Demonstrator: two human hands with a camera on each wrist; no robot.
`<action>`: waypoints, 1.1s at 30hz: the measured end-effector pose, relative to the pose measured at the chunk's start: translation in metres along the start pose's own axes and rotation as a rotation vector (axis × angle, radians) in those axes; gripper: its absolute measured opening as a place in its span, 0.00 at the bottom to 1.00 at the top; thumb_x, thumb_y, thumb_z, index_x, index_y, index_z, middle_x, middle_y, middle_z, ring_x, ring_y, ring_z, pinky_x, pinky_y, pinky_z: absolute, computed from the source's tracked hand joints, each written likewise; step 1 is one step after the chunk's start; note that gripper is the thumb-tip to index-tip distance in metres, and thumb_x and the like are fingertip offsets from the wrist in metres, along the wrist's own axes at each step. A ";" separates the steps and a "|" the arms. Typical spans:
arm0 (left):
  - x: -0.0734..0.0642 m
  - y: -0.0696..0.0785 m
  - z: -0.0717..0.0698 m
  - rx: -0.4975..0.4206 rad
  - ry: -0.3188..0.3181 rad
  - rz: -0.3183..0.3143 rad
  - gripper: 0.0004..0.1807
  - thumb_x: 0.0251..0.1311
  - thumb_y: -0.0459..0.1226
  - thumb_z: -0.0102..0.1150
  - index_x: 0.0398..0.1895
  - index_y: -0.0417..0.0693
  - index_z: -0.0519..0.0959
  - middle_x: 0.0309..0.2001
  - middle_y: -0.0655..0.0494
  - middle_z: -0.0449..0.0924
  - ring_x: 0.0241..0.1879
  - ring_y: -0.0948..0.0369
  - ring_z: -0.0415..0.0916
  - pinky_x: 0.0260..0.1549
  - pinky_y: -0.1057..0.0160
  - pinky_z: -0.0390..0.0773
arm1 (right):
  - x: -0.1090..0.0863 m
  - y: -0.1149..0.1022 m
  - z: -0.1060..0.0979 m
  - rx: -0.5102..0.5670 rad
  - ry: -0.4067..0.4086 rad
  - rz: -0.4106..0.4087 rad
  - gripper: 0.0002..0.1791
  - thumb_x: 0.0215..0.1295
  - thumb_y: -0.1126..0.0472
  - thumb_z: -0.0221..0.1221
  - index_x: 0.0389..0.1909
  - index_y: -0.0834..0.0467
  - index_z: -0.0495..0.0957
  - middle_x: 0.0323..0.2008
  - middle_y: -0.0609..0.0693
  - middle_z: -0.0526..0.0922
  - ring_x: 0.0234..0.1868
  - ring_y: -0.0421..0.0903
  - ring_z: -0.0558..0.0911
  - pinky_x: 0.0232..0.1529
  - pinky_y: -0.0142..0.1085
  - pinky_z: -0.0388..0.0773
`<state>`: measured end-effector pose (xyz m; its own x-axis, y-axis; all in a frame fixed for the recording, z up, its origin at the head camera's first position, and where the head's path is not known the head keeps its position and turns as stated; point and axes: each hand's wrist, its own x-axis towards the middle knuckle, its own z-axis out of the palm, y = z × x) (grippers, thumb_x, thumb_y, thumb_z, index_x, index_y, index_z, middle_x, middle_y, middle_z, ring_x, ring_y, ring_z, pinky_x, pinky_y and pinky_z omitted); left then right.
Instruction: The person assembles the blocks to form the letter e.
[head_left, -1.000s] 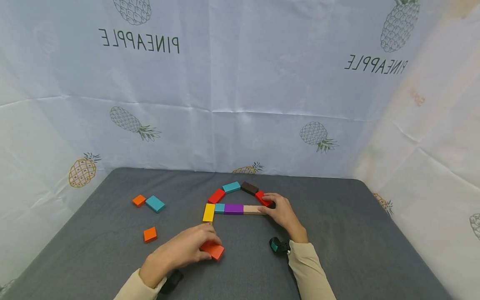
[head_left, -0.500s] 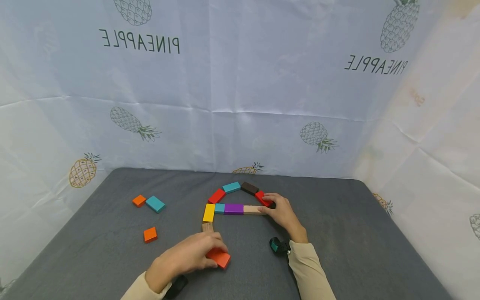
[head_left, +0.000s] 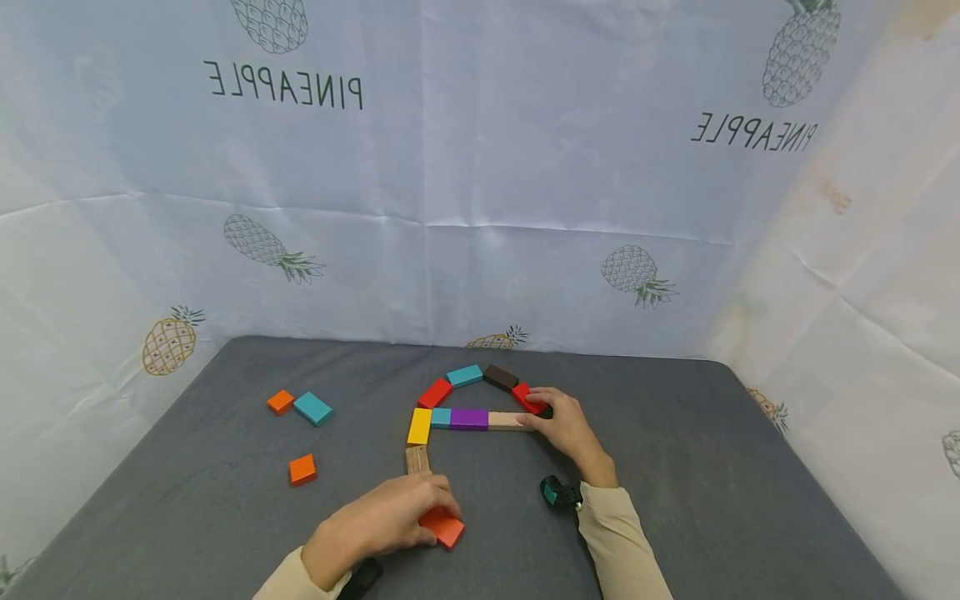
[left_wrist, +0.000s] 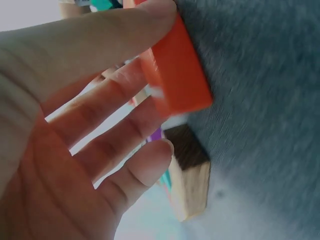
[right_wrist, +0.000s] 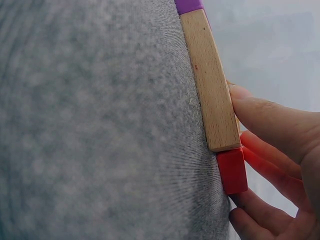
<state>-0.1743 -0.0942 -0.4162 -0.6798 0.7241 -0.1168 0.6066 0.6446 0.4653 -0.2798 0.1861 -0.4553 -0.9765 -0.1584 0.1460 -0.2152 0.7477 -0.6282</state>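
My left hand (head_left: pixel 397 517) holds an orange-red block (head_left: pixel 442 527) between thumb and fingers, low over the grey table. Just beyond its fingers lies a wooden block (head_left: pixel 417 460), whose end (left_wrist: pixel 187 147) faces the held block in the left wrist view. My right hand (head_left: pixel 566 429) stays at the right end of the row. Its thumb rests on a pale wooden block (right_wrist: pixel 212 85) and its fingers curve round a red block (right_wrist: pixel 232 171). A yellow block (head_left: pixel 419 427) joins the wooden block to the row.
A purple block (head_left: pixel 469 419) and a small teal block (head_left: pixel 440 417) continue the row. Behind it, red (head_left: pixel 435 393), teal (head_left: pixel 465 376) and dark brown (head_left: pixel 501 377) blocks form an arch. Loose orange (head_left: pixel 303 470) and teal (head_left: pixel 312 409) blocks lie at left.
My left hand has slid toward the near right with the orange-red block, uncovering the wooden block below the yellow one. The right hand has held its place.
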 end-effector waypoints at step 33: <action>-0.005 -0.020 -0.011 -0.044 0.104 0.011 0.17 0.53 0.30 0.71 0.47 0.53 0.86 0.46 0.67 0.82 0.46 0.69 0.72 0.49 0.65 0.79 | 0.001 0.004 0.001 0.008 -0.006 0.008 0.26 0.61 0.55 0.69 0.58 0.62 0.80 0.64 0.57 0.77 0.69 0.61 0.70 0.67 0.58 0.68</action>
<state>-0.1873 -0.1137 -0.4151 -0.7134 0.7004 -0.0207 0.5975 0.6235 0.5041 -0.2814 0.1883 -0.4582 -0.9783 -0.1564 0.1361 -0.2073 0.7439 -0.6353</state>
